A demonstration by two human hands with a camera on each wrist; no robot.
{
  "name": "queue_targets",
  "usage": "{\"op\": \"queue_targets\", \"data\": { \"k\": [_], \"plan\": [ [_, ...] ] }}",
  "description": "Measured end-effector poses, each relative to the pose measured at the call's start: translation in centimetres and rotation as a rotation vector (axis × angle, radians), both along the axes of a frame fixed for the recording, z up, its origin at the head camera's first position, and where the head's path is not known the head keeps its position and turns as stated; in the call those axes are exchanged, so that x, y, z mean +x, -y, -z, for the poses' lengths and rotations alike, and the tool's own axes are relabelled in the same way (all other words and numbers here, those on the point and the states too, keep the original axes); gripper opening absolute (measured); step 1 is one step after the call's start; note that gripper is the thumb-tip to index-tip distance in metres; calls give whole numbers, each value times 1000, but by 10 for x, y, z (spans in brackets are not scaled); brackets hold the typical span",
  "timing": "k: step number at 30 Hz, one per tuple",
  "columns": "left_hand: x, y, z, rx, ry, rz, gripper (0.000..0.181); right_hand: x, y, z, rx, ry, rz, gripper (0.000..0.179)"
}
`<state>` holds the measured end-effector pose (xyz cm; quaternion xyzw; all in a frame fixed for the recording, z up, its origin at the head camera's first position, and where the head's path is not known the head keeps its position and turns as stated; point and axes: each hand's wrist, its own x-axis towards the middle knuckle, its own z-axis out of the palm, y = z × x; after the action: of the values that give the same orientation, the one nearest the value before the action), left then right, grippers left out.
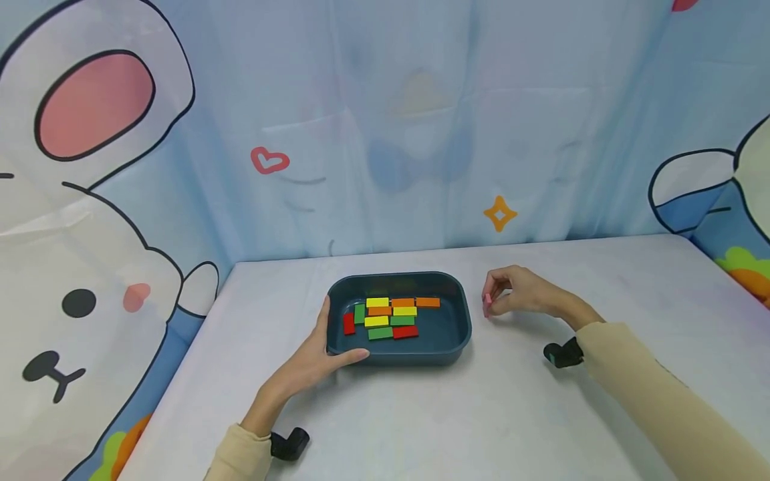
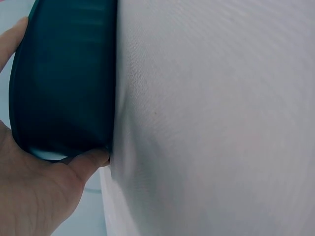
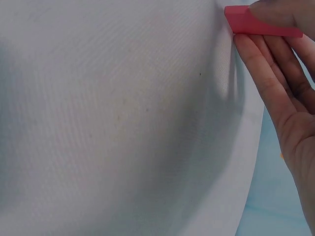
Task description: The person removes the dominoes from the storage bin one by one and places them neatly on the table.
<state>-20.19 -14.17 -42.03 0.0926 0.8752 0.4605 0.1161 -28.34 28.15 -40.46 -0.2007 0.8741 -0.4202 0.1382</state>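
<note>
A dark teal plastic tray (image 1: 397,359) stands on the white table with several small rectangular blocks lying flat inside, among them a yellow block (image 1: 377,302), an orange block (image 1: 428,302), a green block (image 1: 380,333) and a red block (image 1: 406,332). My left hand (image 1: 307,357) holds the tray's left end, thumb at the front and fingers along the side; the left wrist view shows this hand (image 2: 37,184) around the tray end (image 2: 66,88). To the tray's right, my right hand (image 1: 517,290) pinches a pink block (image 3: 241,20) between thumb and fingers, close above the table.
The white-covered table (image 1: 445,427) reaches back to a light blue cartoon-print curtain (image 1: 385,133). A black wrist camera (image 1: 290,444) sits at the left wrist, and another black camera (image 1: 563,354) at the right wrist.
</note>
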Motion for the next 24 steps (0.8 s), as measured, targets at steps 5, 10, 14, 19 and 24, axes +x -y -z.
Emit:
{"op": "queue_targets", "data": {
  "k": [5,10,14,19,24],
  "plan": [
    [1,1,0,14,8,9,127,1,1,0,-1,12,5,17],
    [0,1,0,21,10,8,126,2,2,-2,-5,8,1,18],
    [0,0,-1,27,1,4,127,2,2,-4,13,-6,0,20],
    [-1,0,0,25,-1,-4,126,2,3,-4,29,4,9,24],
    [-1,0,1,26,4,-2,126,2,5,-4,45,-7,11,28]
  ]
}}
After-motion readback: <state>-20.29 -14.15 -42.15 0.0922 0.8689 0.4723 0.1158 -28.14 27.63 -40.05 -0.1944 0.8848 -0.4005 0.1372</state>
